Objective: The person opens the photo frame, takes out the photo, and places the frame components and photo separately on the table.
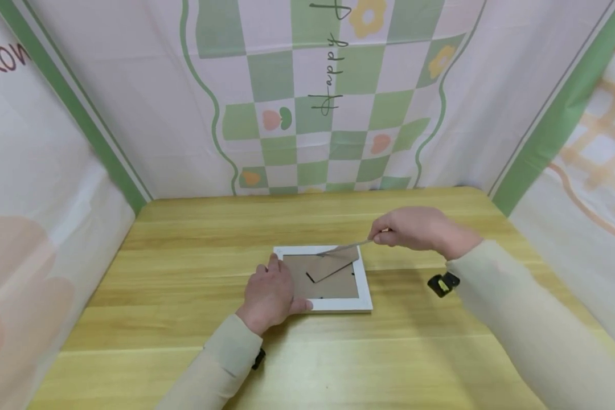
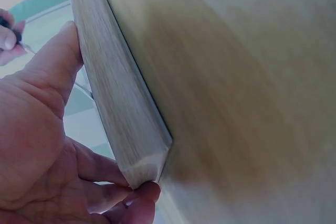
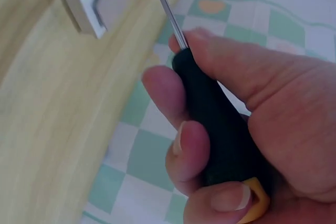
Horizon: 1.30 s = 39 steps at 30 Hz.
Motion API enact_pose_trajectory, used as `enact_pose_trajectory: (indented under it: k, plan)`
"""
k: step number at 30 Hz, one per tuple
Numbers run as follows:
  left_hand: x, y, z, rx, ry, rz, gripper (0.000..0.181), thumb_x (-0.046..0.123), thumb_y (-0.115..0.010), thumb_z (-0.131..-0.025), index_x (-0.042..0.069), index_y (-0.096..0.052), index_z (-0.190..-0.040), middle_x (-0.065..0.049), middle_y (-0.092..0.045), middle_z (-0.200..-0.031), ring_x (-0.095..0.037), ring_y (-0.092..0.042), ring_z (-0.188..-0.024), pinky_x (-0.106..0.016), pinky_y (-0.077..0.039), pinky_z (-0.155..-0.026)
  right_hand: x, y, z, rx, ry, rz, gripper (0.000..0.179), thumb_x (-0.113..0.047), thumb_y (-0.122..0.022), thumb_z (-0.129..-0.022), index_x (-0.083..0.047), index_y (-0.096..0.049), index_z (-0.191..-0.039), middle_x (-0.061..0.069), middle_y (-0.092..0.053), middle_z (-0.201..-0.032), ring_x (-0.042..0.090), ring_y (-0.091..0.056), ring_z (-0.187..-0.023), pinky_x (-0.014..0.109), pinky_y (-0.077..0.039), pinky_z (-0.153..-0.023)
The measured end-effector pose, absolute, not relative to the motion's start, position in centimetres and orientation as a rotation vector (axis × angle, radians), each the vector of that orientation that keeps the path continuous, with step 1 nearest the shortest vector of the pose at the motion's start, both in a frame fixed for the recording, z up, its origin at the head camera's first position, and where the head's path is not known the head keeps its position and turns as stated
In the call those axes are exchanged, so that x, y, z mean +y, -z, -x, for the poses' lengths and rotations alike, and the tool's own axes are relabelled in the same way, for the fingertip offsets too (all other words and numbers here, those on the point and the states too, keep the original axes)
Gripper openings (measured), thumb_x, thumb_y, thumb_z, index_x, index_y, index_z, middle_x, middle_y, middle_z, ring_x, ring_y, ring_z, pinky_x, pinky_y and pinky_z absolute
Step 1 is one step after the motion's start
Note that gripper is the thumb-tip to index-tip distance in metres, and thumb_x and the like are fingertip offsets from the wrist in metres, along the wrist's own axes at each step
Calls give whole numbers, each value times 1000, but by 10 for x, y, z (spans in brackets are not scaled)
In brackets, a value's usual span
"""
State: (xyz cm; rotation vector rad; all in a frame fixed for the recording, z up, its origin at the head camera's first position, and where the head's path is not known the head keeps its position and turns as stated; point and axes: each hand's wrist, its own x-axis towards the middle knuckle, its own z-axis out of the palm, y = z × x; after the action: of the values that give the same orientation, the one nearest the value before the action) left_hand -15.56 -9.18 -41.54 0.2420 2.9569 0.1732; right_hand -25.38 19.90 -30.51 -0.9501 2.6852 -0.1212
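Note:
A white picture frame [image 1: 366, 290] lies back side up on the table, its brown backing board [image 1: 297, 270] and stand flap [image 1: 333, 263] showing. My left hand [image 1: 269, 293] grips the frame's left side, thumb at the near edge and fingers at the far left corner. In the left wrist view, those fingers curl around the corner of the frame's wood-grain side [image 2: 115, 87]. My right hand [image 1: 415, 228] holds a screwdriver [image 3: 215, 114] by its dark handle with a yellow end. Its thin metal shaft slants down over the far edge of the backing.
The wooden table [image 1: 184, 239] reaches back to a hanging cloth [image 1: 271, 80] with green checks. More printed cloth hangs on the left and right sides. A small black buckle [image 1: 443, 283] hangs by the right cuff. Small dark tabs sit along the backing's edges.

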Motion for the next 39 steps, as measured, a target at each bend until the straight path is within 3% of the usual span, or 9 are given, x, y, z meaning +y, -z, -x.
enact_pose_trajectory:
  k: [10, 14, 18, 26, 39]
  plan:
    - [-90, 416, 157, 2965, -121, -243, 112, 73, -71, -84, -13, -44, -150, -31, -36, -162, -35, -58, -110, -43, -54, -89, 202, 297, 286, 2453, 378, 729, 30, -30, -58, -108, -14, -73, -129, 0, -71, -105, 16, -65, -97, 37, -54, -76]
    - [-90, 418, 157, 2972, -89, -252, 112, 74, -70, -83, -14, -46, -148, -32, -37, -161, -35, -59, -110, -43, -54, -92, 202, 304, 268, 2608, 259, 856, 24, -30, -61, -106, -22, -76, -123, -7, -75, -106, 14, -68, -97, 44, -57, -85]
    - [-91, 418, 157, 2983, -47, -276, 113, 75, -69, -83, -15, -47, -147, -33, -40, -159, -36, -61, -110, -44, -55, -93, 200, 311, 241, 2783, 109, 972, 19, -28, -63, -105, -27, -77, -118, -9, -77, -115, 19, -72, -108, 50, -57, -95]
    - [-92, 418, 157, 2993, -41, -290, 113, 76, -70, -82, -14, -48, -146, -32, -41, -158, -35, -61, -106, -41, -55, -87, 200, 317, 208, 2940, 37, 999, 18, -26, -66, -103, -28, -77, -118, -9, -78, -115, 23, -74, -108, 49, -60, -85]
    - [-93, 418, 157, 2989, -71, -284, 113, 75, -71, -83, -14, -46, -148, -32, -39, -159, -34, -59, -105, -41, -55, -86, 197, 328, 209, 3018, 17, 960, 16, -30, -67, -102, -31, -78, -114, -10, -78, -106, 18, -74, -100, 48, -60, -73]
